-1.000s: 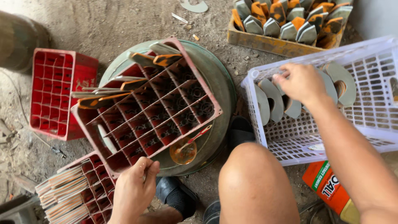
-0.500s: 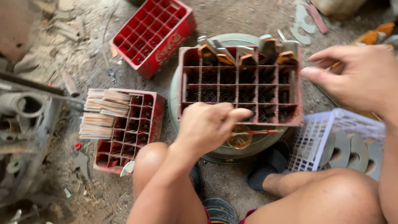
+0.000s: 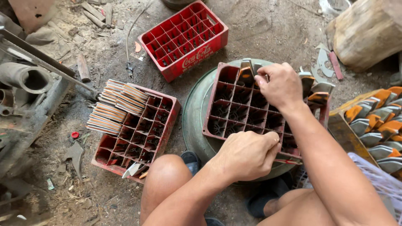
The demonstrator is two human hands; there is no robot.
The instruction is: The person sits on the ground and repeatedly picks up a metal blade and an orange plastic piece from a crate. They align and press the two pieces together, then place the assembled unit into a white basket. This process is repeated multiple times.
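A red divided crate [image 3: 234,104] rests on a round green metal drum [image 3: 192,125]. Grey and orange metal blade pieces [image 3: 320,94] stand in its far row of cells. My right hand [image 3: 282,86] is over that far row, fingers closed on one blade piece [image 3: 247,73] standing in a cell. My left hand [image 3: 247,155] is closed on the crate's near rim. My bare knee [image 3: 165,175] is just below the drum.
A second red crate [image 3: 138,138] at left carries stacks of flat pieces [image 3: 115,106]. An empty red crate [image 3: 184,39] lies beyond. At right are a wooden box of blades [image 3: 372,121], a white plastic basket [image 3: 383,184] and a wooden block [image 3: 368,29]. Metal machinery [image 3: 25,79] lines the left.
My right hand has come from the right side onto the crate's far row of blades. My left hand has settled on the near rim. The camera view has shifted.
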